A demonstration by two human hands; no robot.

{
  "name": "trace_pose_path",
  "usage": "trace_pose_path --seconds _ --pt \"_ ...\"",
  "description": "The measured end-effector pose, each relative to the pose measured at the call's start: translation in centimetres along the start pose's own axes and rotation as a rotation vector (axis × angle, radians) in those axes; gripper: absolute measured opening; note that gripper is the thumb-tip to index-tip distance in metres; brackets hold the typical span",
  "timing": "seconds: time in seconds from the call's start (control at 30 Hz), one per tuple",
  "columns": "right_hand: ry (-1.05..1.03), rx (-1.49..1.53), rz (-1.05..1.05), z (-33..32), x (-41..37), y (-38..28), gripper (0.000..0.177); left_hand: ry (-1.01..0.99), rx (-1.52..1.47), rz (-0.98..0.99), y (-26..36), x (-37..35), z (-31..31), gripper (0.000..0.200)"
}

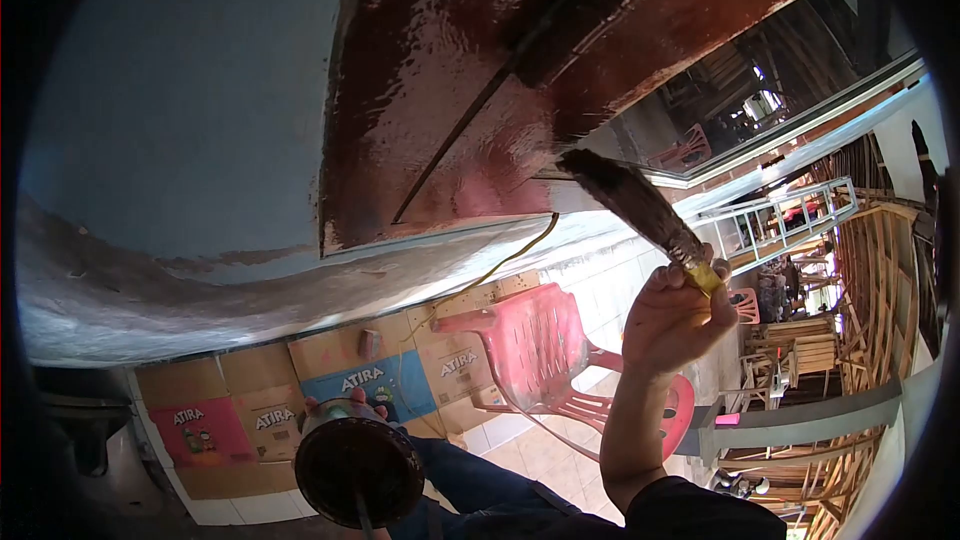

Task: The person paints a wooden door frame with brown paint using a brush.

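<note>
My right hand (680,315) is closed around the yellow handle of a wide paintbrush (635,202). Dark, wet-looking bristles point up and left, their tip right at the edge of a reddish-brown, glossy window frame (450,130). Low in the view, my left hand (345,406) grips a round paint can (360,465) with fingers showing over its far rim. The can's inside is dark, and a thin stick (362,510) stands in it.
Flattened cardboard (270,370) printed ATIRA covers the floor along the wall. A red plastic chair (545,345) stands close by. A yellow cord (515,252) runs down the wall. Further off are a ladder (785,220) and stacked timber (800,350).
</note>
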State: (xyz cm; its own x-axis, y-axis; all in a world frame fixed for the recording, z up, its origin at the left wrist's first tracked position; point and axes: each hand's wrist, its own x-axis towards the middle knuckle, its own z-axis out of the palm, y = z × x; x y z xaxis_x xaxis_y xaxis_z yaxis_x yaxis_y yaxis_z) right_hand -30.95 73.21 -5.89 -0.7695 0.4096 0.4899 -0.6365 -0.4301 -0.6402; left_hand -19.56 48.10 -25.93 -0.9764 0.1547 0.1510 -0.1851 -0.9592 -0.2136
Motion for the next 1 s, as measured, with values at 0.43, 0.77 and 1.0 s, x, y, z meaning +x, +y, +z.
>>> trace_pose_path --seconds 0.43,0.77,1.0 --pt "0.005 -0.015 -0.035 0.6 -0.6 0.1 0.016 0.327 0.041 0.133 0.3 -2.2 -0.3 0.074" --pt "-0.005 -0.061 -0.071 -0.1 -0.8 0.1 0.017 0.260 0.062 0.144 0.2 -2.1 0.0 0.075" --pt "-0.031 -0.094 -0.105 0.0 -0.7 0.7 0.017 0.288 0.035 0.140 -0.3 -1.9 1.1 0.072"
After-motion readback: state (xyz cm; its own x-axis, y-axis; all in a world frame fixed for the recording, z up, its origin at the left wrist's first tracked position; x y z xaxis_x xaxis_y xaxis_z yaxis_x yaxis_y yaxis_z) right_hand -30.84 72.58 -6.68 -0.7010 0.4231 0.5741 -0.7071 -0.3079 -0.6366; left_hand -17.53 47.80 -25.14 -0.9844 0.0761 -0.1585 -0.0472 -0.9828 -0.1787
